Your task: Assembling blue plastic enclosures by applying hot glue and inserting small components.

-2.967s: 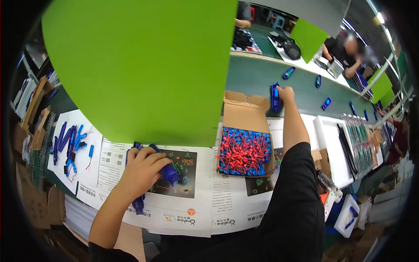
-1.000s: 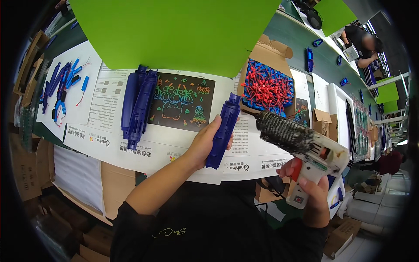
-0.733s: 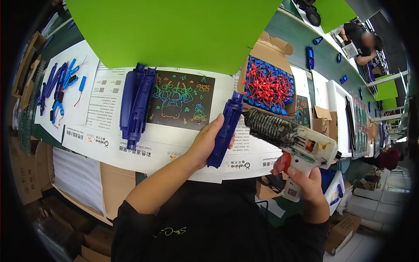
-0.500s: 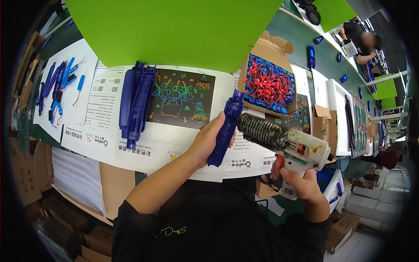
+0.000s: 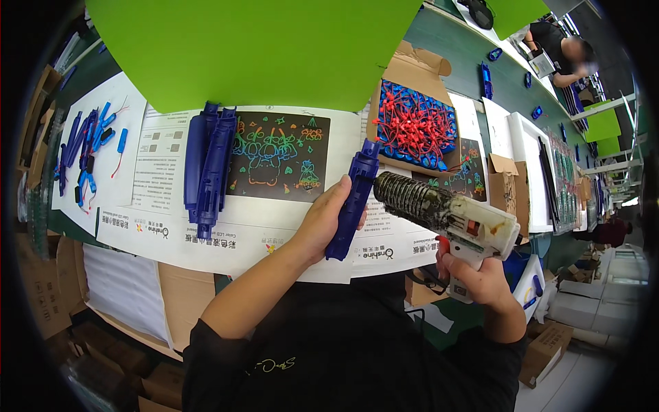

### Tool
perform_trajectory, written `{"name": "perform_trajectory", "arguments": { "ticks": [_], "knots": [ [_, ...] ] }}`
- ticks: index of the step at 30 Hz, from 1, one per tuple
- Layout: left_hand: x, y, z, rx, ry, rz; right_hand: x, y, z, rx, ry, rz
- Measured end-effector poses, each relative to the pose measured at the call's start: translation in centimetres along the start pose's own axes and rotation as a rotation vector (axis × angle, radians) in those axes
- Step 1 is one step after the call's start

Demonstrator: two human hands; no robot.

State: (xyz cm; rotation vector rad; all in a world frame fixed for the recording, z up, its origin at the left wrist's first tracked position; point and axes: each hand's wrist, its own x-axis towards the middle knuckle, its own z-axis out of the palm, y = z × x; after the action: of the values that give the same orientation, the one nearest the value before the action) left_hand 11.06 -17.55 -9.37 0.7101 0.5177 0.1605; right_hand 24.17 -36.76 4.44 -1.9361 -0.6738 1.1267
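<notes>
My left hand [image 5: 328, 218] is closed around a long dark-blue plastic housing [image 5: 357, 199], held tilted over the printed sheets with its hollow side showing. In my right hand [image 5: 480, 280] is a grimy white glue gun [image 5: 484, 230] with a red trigger and a dark, coil-wrapped barrel. The barrel's front end points at the housing's right side, close to it; whether they touch cannot be made out. More blue housings [image 5: 209, 165] lie side by side left of a dark printed picture [image 5: 281, 158]. An open cardboard box [image 5: 410, 60] of blue battery cells with red leads stands beyond the gun.
At the far left, loose blue cells and housings [image 5: 86, 147] lie on white paper. A green panel [image 5: 254, 55] rises along the back. A white foam tray [image 5: 525, 165] stands on the right. Across the bench a person [image 5: 559, 55] sits; cardboard cartons [image 5: 546, 353] stand below.
The view has shifted slightly, so the bench things sit a little further left. The gun stays pointed at the housing, its barrel end slightly lower; both hands keep their hold.
</notes>
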Motion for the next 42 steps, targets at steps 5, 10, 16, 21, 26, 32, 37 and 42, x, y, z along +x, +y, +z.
{"name": "perform_trajectory", "arguments": {
  "ticks": [5, 10, 16, 21, 26, 32, 37, 42],
  "knots": [
    [-0.1, 0.4, 0.6, 0.014, 0.097, 0.036, -1.1, -1.4, 0.6, -0.044, -0.082, 0.027],
    [-0.1, 0.4, 0.5, 0.029, 0.03, 0.025, -0.3, -0.3, 0.0, -0.006, 0.054, -0.018],
    [-0.1, 0.3, 0.7, 0.031, 0.036, 0.016, 0.5, -0.3, -0.5, -0.176, 0.038, -0.119],
    [-0.3, 0.3, 0.8, 0.046, 0.031, 0.021, 0.4, -1.5, -0.4, 0.005, 0.03, 0.008],
    [-0.3, 0.3, 0.8, 0.042, 0.025, 0.026, 0.4, -1.1, -0.4, -0.032, 0.019, -0.096],
    [-0.2, 0.2, 1.0, 0.067, 0.042, 0.037, 0.8, -2.0, -0.2, -0.094, 0.007, -0.238],
    [-0.4, 0.0, 1.0, 0.119, 0.072, 0.072, 0.3, -3.6, -0.5, -0.016, 0.043, -0.121],
    [0.0, 0.1, 0.8, 0.165, 0.06, 0.071, 0.1, -3.7, -1.1, -0.062, 0.004, -0.058]
  ]
}}
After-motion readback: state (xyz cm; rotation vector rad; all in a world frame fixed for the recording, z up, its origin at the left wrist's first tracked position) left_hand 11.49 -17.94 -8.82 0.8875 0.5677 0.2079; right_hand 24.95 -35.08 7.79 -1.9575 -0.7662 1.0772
